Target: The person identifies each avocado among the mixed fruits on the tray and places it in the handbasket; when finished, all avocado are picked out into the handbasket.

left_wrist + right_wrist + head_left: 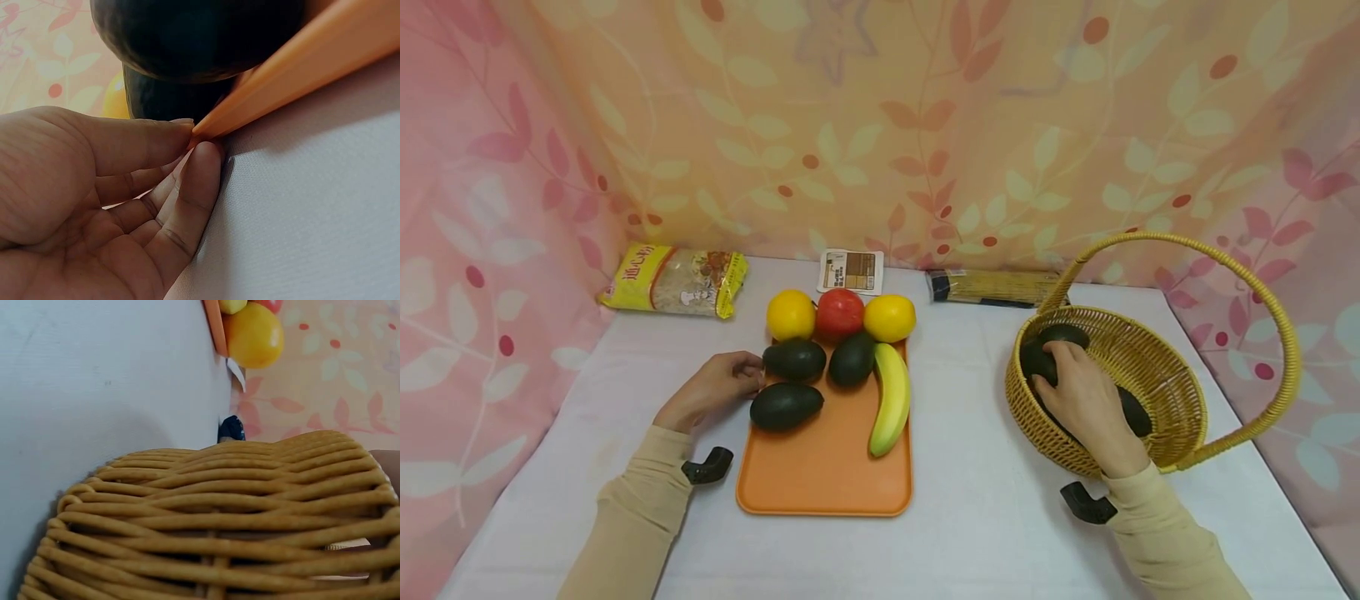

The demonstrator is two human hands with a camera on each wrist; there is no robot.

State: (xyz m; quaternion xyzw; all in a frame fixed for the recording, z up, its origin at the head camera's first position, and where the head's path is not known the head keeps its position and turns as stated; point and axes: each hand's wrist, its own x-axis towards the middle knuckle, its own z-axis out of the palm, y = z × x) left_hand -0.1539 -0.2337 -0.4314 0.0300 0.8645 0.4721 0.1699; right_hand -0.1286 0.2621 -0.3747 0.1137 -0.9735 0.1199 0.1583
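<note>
My left hand point(718, 388) pinches the left rim of the orange tray point(827, 492) between thumb and fingers; the left wrist view shows the pinched rim point(265, 94) up close. Beside those fingers, dark green avocados point(786, 406) lie on the tray, with another avocado point(852, 360) next to the banana point(891, 400). At the right, my right hand point(1086, 404) reaches into the yellow wicker basket point(1180, 383), thumb and fingers around a dark avocado point(1037, 360). More avocados point(1133, 412) lie there. In the right wrist view, the basket wall point(219, 519) hides most of that hand.
A red fruit point(840, 313) sits between two yellow fruits point(791, 315) at the tray's far end. Behind stand a yellow food bag point(677, 279), a small flat packet point(851, 272) and a noodle packet point(992, 287). The basket's tall handle point(1288, 333) arches to the right.
</note>
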